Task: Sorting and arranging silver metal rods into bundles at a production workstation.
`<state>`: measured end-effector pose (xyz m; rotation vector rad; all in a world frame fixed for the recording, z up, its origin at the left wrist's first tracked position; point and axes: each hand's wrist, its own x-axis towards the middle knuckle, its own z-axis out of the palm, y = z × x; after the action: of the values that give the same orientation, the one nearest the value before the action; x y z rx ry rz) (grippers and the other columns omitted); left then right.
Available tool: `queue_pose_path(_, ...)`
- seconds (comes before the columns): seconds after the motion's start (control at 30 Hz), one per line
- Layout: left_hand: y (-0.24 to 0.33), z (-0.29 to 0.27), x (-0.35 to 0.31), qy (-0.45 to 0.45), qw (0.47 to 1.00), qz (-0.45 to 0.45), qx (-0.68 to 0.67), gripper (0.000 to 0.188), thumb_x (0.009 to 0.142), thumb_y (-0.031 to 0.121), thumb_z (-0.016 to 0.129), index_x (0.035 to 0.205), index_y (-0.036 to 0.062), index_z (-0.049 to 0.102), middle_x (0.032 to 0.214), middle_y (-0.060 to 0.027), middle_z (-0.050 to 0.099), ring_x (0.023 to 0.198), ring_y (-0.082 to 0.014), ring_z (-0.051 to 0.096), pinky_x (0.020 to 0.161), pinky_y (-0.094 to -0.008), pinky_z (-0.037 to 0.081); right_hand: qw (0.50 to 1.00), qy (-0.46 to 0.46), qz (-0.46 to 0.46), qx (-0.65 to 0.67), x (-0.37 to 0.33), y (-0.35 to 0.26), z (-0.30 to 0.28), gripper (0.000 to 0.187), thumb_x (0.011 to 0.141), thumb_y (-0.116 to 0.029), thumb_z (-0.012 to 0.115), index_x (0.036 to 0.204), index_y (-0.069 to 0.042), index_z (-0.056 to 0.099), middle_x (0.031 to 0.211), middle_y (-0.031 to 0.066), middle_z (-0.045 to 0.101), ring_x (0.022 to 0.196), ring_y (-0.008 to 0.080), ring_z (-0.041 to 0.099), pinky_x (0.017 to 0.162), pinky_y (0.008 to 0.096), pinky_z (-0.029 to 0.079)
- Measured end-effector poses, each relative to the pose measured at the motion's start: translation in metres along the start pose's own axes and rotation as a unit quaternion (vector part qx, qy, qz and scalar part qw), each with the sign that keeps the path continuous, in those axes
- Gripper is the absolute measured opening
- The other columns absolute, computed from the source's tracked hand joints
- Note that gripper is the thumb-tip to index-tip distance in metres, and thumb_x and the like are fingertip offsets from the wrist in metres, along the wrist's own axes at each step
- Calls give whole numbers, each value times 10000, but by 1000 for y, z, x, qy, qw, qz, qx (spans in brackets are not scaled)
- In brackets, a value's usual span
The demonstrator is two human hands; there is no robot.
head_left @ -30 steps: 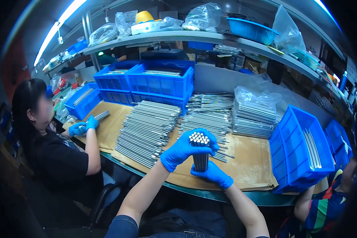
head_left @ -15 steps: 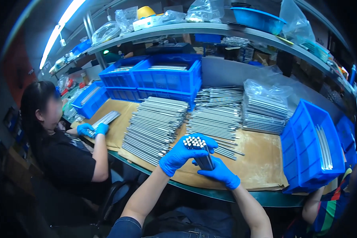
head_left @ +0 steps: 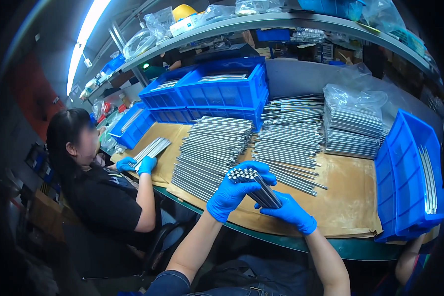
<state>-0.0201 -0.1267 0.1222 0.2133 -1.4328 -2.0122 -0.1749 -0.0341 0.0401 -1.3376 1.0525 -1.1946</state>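
Both of my hands wear blue gloves and hold a bundle of metal rods point(head_left: 267, 193) above the front of the bench. My left hand point(head_left: 227, 198) wraps round the bundle's upper end, where the rod ends face me. Lower down, my right hand point(head_left: 292, 215) grips the same bundle from the right. The rods slant down to the right, and the far end is partly hidden by my right hand. Just beyond my hands lie a wide layer of rods point(head_left: 207, 158) on the left and another pile of rods point(head_left: 288, 145) on the right.
Brown paper point(head_left: 348, 197) covers the bench. Blue crates point(head_left: 222, 91) with rods stand behind the piles, and a tilted blue crate point(head_left: 402, 182) stands at right. Plastic-wrapped rods point(head_left: 352, 130) are stacked beside it. On the left a co-worker point(head_left: 98, 187) in blue gloves handles rods.
The view has turned, so the bench appears farther right and tilted. The bundle in my hands leans more to the right, showing more of its length. Both hands keep their grip.
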Motion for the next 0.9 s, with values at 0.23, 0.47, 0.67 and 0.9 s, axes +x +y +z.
queue_pose_path(0.23, -4, -8, 1, -47, 999, 14, -13, 367, 718, 128, 743, 998, 30, 528, 945, -168, 636, 942, -325, 621, 845, -424, 504, 1000, 8, 13, 0, -2, -3, 1, 424, 797, -133, 689, 1183, -37, 543, 1007, 87, 664, 957, 161, 622, 854, 301, 476)
queue_pose_path(0.47, -9, -17, -6, -70, 997, 17, -7, 330, 701, 113, 756, 935, 58, 528, 895, -169, 622, 921, -335, 606, 838, -461, 484, 999, -1, 0, -43, -4, -5, 2, 410, 787, -87, 691, 1170, -34, 553, 1021, 101, 657, 965, 177, 618, 862, 313, 474)
queue_pose_path(0.67, -10, -17, -6, -99, 994, 29, -23, 309, 695, 105, 761, 908, 63, 542, 856, -157, 615, 868, -319, 598, 805, -472, 474, 998, 6, -20, -60, -6, -4, 4, 388, 786, -85, 691, 1148, -40, 561, 1021, 96, 656, 955, 179, 619, 856, 314, 473)
queue_pose_path(0.9, -13, -18, -5, -109, 993, 34, -39, 284, 685, 107, 768, 877, 47, 567, 829, -164, 624, 806, -310, 602, 769, -465, 474, 997, 18, -34, -67, -6, -4, 5, 348, 785, -96, 693, 1112, -54, 579, 1003, 85, 657, 935, 176, 621, 842, 308, 471)
